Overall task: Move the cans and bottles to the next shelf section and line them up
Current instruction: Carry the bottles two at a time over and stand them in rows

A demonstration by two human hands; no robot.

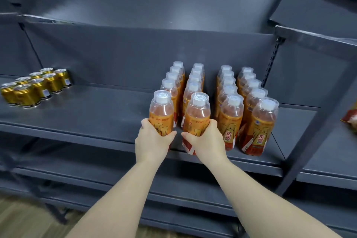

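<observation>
Fingers (pixel 144 122) of left hand (pixel 152 142) curled round clear plastic orange-drink bottle (pixel 161 111) with white cap. Right hand (pixel 207 140) grips second orange-drink bottle (pixel 197 116) the same way. Both at front edge of dark grey metal shelf (pixel 87 120), heading the two left bottle rows (pixel 193 81). Front bottles of right rows (pixel 229 121): labels read 东鹏 in red. Gold metal cans (pixel 36 87) clustered at shelf's left end.

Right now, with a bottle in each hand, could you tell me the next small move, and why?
Probably set both down on the shelf and let go: the left hand grips the left bottle and the right hand the right bottle at the front edge, heading the two left rows, shorter than the right rows.
</observation>
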